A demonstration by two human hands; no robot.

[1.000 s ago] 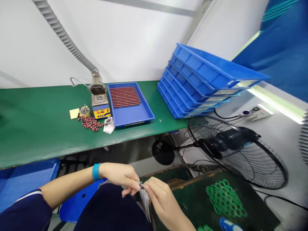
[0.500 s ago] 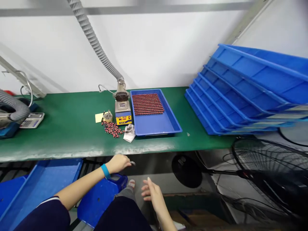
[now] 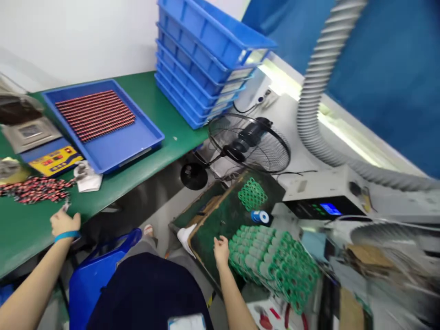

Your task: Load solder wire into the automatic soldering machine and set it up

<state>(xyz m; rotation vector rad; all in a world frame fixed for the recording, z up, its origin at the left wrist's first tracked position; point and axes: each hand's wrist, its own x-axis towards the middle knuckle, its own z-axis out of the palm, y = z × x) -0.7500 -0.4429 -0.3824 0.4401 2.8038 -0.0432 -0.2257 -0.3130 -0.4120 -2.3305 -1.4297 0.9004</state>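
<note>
My left hand, with a blue wristband, is closed at the front edge of the green bench. A small metal piece sticks up from its fingers, close to a pile of red and black parts. My right hand reaches down to a dark green board and rests beside a block of green-capped cylinders. Its fingers are curled and partly hidden. A blue tray with rows of red parts sits on the bench.
Stacked blue trays stand at the back of the bench. A yellow and blue device is at left. A black floor fan stands below the bench, a grey hose runs over a white machine. A blue stool is by my knees.
My view has swung right and down. My left hand rose from below the bench to its front edge by the red parts. My right hand moved right onto the green board by the cylinders.
</note>
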